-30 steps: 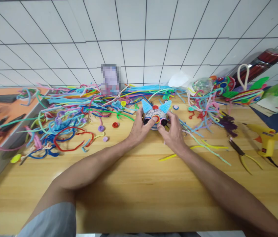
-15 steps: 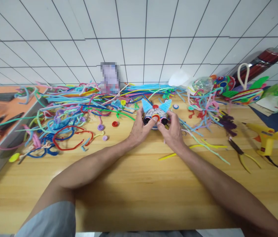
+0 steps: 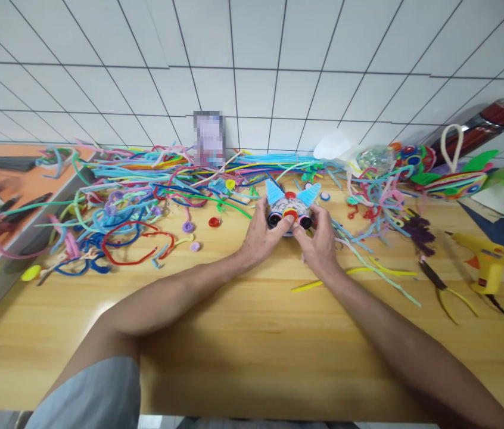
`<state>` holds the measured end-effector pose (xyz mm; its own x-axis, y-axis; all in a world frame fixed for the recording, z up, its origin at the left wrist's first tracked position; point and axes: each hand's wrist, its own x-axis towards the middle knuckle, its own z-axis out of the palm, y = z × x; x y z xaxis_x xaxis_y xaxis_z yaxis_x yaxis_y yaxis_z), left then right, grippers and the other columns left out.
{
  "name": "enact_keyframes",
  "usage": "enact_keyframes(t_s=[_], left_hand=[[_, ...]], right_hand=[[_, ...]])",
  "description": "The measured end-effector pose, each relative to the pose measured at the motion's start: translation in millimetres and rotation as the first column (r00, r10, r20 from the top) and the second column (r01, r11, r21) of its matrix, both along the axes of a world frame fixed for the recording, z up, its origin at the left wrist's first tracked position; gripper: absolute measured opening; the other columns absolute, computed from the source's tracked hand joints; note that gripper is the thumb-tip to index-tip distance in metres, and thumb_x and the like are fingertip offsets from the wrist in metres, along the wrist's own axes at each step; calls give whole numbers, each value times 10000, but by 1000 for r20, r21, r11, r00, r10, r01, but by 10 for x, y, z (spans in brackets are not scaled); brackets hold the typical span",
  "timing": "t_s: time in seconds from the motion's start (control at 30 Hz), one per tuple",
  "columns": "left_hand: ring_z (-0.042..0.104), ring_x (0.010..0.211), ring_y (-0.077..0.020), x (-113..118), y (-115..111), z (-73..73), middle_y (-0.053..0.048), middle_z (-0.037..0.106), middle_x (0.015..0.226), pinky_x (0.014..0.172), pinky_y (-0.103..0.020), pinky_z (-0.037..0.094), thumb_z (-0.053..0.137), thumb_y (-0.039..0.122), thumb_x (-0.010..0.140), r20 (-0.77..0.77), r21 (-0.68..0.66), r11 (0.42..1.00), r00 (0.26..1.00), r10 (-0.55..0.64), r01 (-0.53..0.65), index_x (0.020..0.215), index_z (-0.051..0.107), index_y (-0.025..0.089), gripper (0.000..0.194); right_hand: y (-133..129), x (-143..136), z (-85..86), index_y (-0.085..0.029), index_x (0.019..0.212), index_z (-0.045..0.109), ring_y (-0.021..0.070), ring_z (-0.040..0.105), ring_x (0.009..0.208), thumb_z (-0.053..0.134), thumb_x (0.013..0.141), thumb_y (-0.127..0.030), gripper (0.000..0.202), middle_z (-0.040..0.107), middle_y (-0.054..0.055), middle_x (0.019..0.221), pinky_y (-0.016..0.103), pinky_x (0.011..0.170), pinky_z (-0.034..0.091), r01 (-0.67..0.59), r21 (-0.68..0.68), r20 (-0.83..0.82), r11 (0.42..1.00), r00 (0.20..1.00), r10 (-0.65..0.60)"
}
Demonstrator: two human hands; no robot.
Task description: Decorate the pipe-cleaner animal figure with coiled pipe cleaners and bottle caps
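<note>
Between my hands sits a small animal-head craft (image 3: 286,205) with two blue pointed ears, dark round eyes and an orange-red round piece at its front. My left hand (image 3: 261,232) grips its left side, the thumb against the front piece. On the opposite side my right hand (image 3: 319,238) is wrapped round it, its thumb close to the same piece. The craft's underside and back are hidden. Just right of my right hand lie pale green and yellow pipe cleaners (image 3: 359,271).
Tangled pipe cleaners (image 3: 118,208) cover the left and back of the table (image 3: 234,351). A phone (image 3: 210,138) leans on the tiled wall. Pliers (image 3: 442,289), a yellow glue gun (image 3: 487,259), a finished-looking colourful craft (image 3: 457,182) and a dark red flask (image 3: 479,128) are at right.
The whole view has shifted and tilted slightly, so most things appear a little further right. Both hands keep their hold on the craft.
</note>
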<state>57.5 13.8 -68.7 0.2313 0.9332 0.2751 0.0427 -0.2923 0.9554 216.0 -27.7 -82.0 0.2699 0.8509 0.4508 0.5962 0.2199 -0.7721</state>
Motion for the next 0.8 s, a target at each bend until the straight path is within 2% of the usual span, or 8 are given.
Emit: enact_keyframes(t_s=[0.13, 0.33, 0.57, 0.8], left_hand=[[624, 1326, -302, 2, -2, -14, -145, 625, 1443, 1170, -470, 490, 741, 487, 939, 4, -14, 1000, 1000, 0, 0, 1437, 429, 217, 646], [600, 1366, -310, 12, 12, -45, -143, 613, 1452, 1192, -466, 463, 755, 555, 931, 12, -10, 1000, 1000, 10, -10, 1478, 420, 218, 725], [579, 1391, -325, 11, -11, -54, -154, 600, 1472, 1234, -519, 436, 749, 490, 941, 13, -4, 1000, 1000, 8, -8, 1457, 445, 221, 657], [555, 1434, -325, -9, -45, -9, -156, 560, 1541, 1256, -518, 421, 730, 524, 960, 17, 17, 999, 999, -33, 33, 1543, 412, 238, 724]], right_hand=[[-9, 3, 7, -235, 1376, 541, 319, 647, 1221, 677, 927, -495, 536, 670, 152, 1352, 530, 1033, 564, -13, 11, 5, 1000, 1000, 13], [-2, -1, -15, -241, 1362, 543, 302, 657, 1186, 681, 937, -505, 520, 678, 145, 1339, 518, 1007, 581, -16, 16, -19, 1000, 1000, 16], [-33, -2, -25, -234, 1388, 518, 310, 640, 1248, 645, 955, -476, 513, 654, 154, 1385, 517, 1034, 569, -27, 25, 7, 999, 1000, 27], [-82, 36, 23, -256, 1405, 531, 295, 630, 1245, 552, 1025, -589, 505, 662, 128, 1376, 500, 1046, 553, -62, -21, -56, 998, 997, 61]])
